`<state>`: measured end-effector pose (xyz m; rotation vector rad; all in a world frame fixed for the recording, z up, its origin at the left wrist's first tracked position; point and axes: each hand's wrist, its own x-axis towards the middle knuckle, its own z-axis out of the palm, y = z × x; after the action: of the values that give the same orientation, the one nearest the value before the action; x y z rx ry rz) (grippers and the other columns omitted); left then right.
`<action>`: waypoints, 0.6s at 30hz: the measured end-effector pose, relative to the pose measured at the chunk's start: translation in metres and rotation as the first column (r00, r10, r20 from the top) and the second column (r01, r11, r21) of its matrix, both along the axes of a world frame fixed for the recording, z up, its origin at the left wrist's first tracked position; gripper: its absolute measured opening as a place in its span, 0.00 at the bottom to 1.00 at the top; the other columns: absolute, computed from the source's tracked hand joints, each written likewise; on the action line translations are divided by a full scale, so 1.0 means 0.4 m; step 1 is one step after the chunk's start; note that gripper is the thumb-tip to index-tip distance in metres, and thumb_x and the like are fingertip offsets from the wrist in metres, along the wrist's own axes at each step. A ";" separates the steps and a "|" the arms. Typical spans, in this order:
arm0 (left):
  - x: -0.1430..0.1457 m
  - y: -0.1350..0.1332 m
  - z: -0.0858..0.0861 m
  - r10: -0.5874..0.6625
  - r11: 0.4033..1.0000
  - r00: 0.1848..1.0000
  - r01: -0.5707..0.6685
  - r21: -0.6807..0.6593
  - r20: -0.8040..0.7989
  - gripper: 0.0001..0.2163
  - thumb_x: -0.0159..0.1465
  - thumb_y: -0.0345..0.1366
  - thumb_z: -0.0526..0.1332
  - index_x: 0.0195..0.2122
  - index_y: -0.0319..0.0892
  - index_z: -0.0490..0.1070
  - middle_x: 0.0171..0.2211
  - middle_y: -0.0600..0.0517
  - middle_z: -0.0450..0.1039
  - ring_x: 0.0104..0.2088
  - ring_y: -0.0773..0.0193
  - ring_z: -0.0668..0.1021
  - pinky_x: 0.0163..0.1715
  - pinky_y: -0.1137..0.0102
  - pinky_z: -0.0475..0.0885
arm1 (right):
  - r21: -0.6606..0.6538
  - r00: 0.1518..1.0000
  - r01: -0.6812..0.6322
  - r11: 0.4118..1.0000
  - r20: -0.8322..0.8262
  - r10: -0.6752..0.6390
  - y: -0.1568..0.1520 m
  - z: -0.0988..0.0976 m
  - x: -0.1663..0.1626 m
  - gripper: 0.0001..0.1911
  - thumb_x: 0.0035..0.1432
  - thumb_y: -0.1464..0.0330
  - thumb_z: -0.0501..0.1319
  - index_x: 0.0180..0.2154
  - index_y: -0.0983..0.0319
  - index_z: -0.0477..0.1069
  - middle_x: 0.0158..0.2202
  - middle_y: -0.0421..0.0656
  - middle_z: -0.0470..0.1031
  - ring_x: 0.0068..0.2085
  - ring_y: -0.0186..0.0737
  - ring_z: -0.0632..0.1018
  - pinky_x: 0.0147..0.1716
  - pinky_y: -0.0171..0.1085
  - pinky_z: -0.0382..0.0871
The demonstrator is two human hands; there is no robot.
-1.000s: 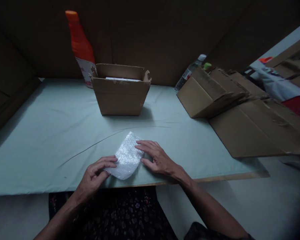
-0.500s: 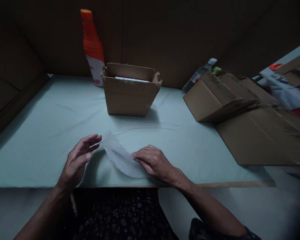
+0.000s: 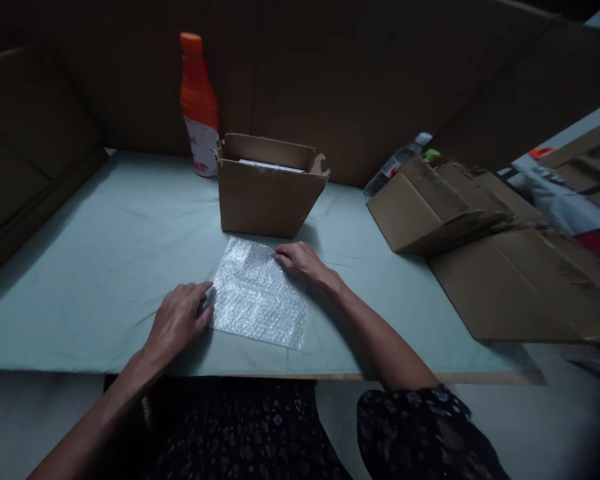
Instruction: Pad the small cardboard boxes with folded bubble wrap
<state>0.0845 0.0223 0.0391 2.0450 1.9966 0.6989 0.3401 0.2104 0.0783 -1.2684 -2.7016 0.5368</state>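
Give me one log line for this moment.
left hand: at left edge of bubble wrap | right hand: at its far edge | bubble wrap: spread on cloth | open box: beyond

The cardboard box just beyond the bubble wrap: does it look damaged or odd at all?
Yes, a little. The cardboard box has an uneven top: its right end is notched and ragged, as if torn or cut, while the front edge runs much straighter.

Bubble wrap [image 3: 255, 303]: 1 o'clock corner hidden by right hand [image 3: 300, 259]. Big box [image 3: 525, 287], 3 o'clock: cut off by edge.
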 end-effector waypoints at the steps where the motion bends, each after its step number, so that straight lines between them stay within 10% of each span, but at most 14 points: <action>1: 0.009 -0.016 0.007 -0.015 1.000 0.998 0.014 -0.022 -0.058 0.17 0.62 0.32 0.58 0.51 0.43 0.73 0.37 0.45 0.78 0.40 0.50 0.77 0.39 0.58 0.72 | 0.004 1.000 -0.003 1.000 0.008 0.002 0.000 -0.010 0.001 0.10 0.65 0.71 0.60 0.36 0.59 0.80 0.35 0.43 0.82 0.36 0.43 0.79 0.33 0.36 0.63; 10: 0.051 -0.066 0.075 -0.156 0.988 0.919 0.139 -0.072 -0.363 0.07 0.66 0.31 0.58 0.42 0.42 0.74 0.34 0.46 0.76 0.35 0.53 0.77 0.36 0.59 0.73 | 0.134 1.000 -0.007 0.991 0.017 0.005 0.000 -0.029 -0.027 0.11 0.65 0.67 0.62 0.47 0.61 0.78 0.50 0.50 0.79 0.52 0.52 0.74 0.53 0.48 0.63; 18: 0.105 0.123 -0.007 -0.158 0.956 0.973 0.193 0.221 -0.167 0.27 0.69 0.33 0.52 0.68 0.35 0.49 0.66 0.34 0.62 0.67 0.47 0.64 0.62 0.53 0.66 | 0.254 0.989 -0.089 0.963 -0.090 0.115 -0.128 -0.066 -0.072 0.31 0.66 0.67 0.59 0.67 0.68 0.59 0.70 0.56 0.58 0.69 0.52 0.59 0.65 0.51 0.56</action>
<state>0.1264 0.0716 0.0362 2.4440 1.8489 0.8023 0.3111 0.1593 0.0518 -1.0136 -2.6557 0.2525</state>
